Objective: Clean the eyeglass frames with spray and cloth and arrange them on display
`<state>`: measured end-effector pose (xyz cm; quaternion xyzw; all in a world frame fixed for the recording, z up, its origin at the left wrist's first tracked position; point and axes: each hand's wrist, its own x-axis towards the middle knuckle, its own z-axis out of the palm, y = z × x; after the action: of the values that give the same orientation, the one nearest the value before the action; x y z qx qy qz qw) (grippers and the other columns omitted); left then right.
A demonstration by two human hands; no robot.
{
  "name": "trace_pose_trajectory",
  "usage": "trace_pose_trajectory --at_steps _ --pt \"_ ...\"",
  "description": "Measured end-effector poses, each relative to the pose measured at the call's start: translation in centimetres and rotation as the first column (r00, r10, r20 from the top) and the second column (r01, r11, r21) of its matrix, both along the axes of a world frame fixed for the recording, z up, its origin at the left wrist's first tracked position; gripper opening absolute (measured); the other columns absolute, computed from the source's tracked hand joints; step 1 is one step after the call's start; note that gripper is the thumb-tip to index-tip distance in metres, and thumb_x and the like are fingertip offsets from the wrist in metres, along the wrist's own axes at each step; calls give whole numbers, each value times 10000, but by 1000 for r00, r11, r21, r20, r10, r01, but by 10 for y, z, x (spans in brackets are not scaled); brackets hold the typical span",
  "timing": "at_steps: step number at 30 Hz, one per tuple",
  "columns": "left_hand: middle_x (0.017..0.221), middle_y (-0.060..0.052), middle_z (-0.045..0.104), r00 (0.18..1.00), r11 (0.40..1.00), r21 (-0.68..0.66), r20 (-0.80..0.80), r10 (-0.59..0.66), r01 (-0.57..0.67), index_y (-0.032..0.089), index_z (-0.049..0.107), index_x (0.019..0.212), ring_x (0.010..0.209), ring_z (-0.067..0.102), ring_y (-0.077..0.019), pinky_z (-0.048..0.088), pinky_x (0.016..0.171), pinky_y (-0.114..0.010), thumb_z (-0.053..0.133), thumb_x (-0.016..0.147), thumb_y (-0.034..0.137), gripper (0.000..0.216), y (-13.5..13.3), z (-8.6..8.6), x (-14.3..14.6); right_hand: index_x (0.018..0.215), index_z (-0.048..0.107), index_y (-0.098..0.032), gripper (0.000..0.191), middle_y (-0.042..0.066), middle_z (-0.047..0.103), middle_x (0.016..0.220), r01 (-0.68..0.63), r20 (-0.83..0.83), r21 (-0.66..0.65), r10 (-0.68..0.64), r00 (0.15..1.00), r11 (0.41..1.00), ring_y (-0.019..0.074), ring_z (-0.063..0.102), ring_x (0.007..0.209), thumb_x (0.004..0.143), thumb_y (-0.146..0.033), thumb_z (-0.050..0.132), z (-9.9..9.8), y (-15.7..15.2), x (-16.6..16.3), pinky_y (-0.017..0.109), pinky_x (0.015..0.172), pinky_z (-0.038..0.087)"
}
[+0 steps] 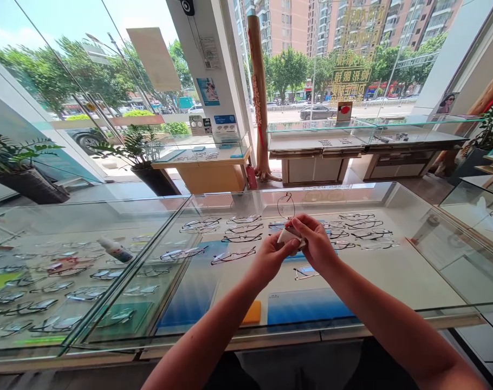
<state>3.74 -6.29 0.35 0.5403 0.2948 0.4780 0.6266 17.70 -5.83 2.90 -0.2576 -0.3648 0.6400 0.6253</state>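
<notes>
In the head view, right of centre, the left hand (273, 255) and right hand (316, 244) meet — fingers curled tight around one white cloth (286, 237); one pair of glasses (286, 207) pokes above, forearms slanting up from the bottom edge.

Noted glass display case (433, 323) across foreground, divided by slanting seam. On top glass, left of seam: saw white bottle (115, 251), tilted in view. Under glass, on pale base (413, 281): saw eyeglasses (233, 256) spread in loose rows, both sides of seam. Near front, found two blue sheets (299, 310) lying flat, orange block (252, 312) between.
</notes>
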Motion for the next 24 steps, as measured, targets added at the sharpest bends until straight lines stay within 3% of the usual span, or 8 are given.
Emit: trace_pose_trajectory --at_steps 3,8,16,20,24 --pt "764 -12 649 1000 999 34 -30 -6 7 150 714 858 724 543 -143 441 733 -283 879 823 585 467 0 3 -1 725 763 -219 348 4 746 797 8 -4 -6 -8 1000 1000 123 632 680 676 -465 1003 -1 0 1 227 581 515" --pt "849 -37 706 1000 997 76 -16 -19 20 160 739 962 842 616 -183 484 837 -307 878 840 555 436 2 7 -6 748 789 -227 323 15 781 831 20 22 1 -20 1000 1000 143 683 743 687 -464 1001 -5 2 3 245 656 548" --pt "789 -12 649 999 996 88 -47 -15 19 151 697 941 701 537 -137 431 677 -258 905 813 515 438 0 11 -9 762 810 -245 295 29 810 871 36 52 -12 -35 998 999 176 708 781 703 -479 980 -6 5 2 302 746 570" --pt "737 -5 621 996 997 61 -70 48 -44 142 679 826 671 506 -127 417 647 -257 909 769 588 505 0 9 -5 769 819 -255 277 32 815 894 17 103 40 -21 994 999 187 712 828 742 -496 953 -12 6 0 316 796 562" --pt "656 27 493 983 984 68 -80 168 -162 154 611 720 610 385 -96 335 581 -246 844 799 681 582 -1 6 -3 791 844 -272 207 31 815 920 3 151 136 -24 988 991 209 717 946 816 -469 903 -17 6 0 329 904 548"
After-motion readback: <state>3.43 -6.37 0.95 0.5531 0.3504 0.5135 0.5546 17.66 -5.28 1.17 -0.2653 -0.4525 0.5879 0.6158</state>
